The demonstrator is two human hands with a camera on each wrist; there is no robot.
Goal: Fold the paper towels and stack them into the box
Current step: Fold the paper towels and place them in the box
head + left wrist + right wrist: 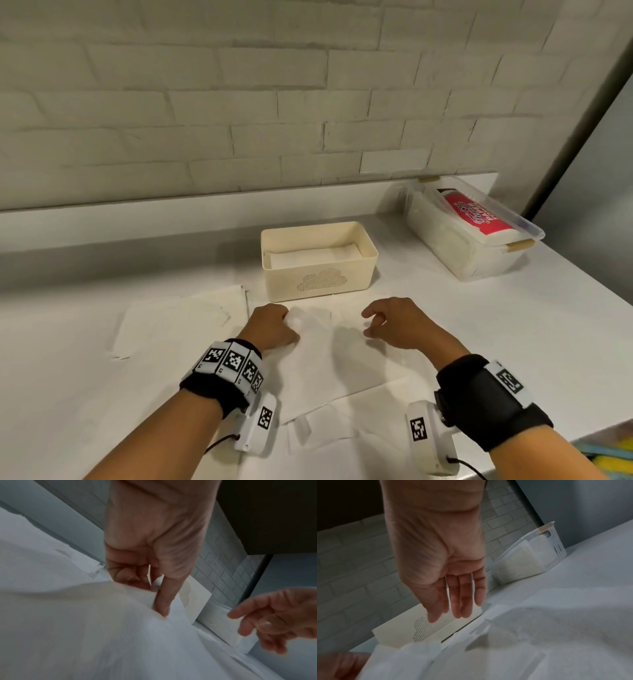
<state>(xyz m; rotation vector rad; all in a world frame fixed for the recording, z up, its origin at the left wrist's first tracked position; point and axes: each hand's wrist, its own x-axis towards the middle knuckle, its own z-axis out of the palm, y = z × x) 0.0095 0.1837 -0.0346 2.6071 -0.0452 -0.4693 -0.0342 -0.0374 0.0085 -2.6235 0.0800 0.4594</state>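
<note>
A white paper towel [329, 363] lies spread on the counter in front of me. My left hand [274, 325] pinches its raised far left corner [173, 609] between thumb and curled fingers. My right hand [390, 325] hovers above the towel's far right part, fingers loose, and holds nothing; in the right wrist view its fingers [457, 601] hang straight. Just behind both hands stands the cream box [318, 274] with a dotted cloud on its front. A folded towel [315, 255] lies flat inside it.
More loose paper towels [178, 322] lie overlapped to the left and under the held sheet. A clear lidded container [472, 236] with a red-labelled pack stands at the back right. A brick wall backs the counter; its right edge [582, 428] is near my right wrist.
</note>
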